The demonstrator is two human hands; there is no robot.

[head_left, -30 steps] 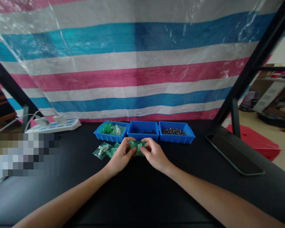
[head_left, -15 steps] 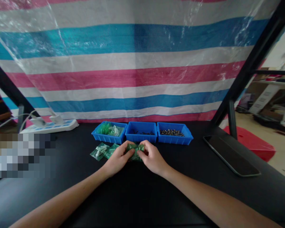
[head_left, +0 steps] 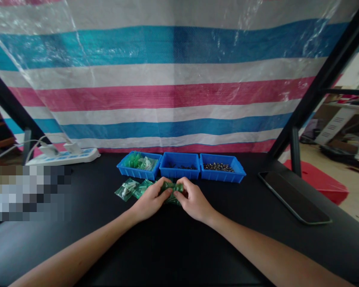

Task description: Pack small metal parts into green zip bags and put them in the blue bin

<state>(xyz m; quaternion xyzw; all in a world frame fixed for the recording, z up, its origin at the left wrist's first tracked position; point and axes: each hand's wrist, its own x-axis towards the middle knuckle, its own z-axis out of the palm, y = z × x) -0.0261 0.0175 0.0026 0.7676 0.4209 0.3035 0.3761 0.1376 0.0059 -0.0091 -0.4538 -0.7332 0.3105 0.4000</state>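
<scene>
Between my two hands is a small green plastic bag, its contents mostly covered by my fingers. My left hand pinches its left side, thumb on top. On the other side my right hand grips it the same way, so the thumbs almost meet. Just left of my left hand lie a bag with green pieces and a clear bag with white pieces. Behind the hands stand a blue bin with green pieces and clear bags, a blue bin with dark screws, and a blue bin with metallic parts.
A phone lies on the black table at the right. At the back left is a white power strip with plugs and cables. Black frame posts and a striped sheet border the back. A red stool stands beyond the table.
Both hands keep hold of the green bag, with only slight finger movement. The whole view has shifted a little; the bins and loose bags stay in place.
</scene>
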